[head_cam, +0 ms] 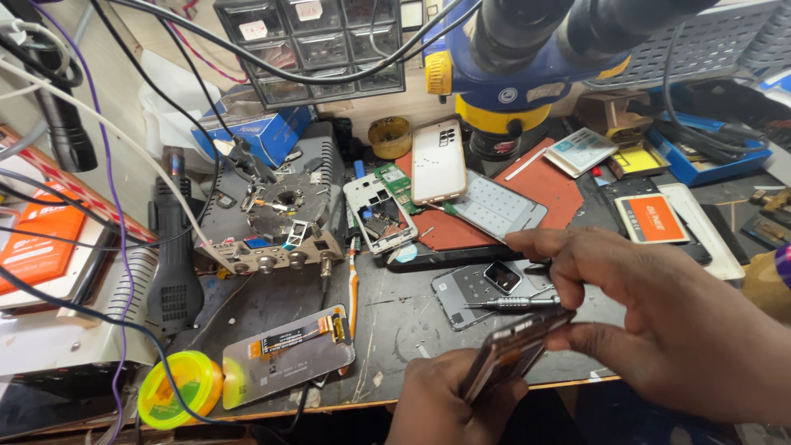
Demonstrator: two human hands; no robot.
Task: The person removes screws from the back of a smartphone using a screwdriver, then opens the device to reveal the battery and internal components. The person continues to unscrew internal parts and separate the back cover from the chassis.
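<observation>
My left hand [432, 400] grips the lower end of a thin phone body [512, 350], held edge-up over the bench's front edge. My right hand [651, 309] pinches the phone's upper end with thumb and fingers. A dark screwdriver [511, 304] lies just behind the phone, under my right fingers, on a grey back cover with a camera cutout [474, 288]; whether my hand holds the screwdriver is unclear.
A loose display panel with a flex cable [288, 353] lies at front left beside a yellow-green tape roll [177, 389]. A hot-air handle [173, 264], a rework station [276, 227], opened phones [437, 161], a red mat [544, 185] and a microscope [511, 74] crowd the bench.
</observation>
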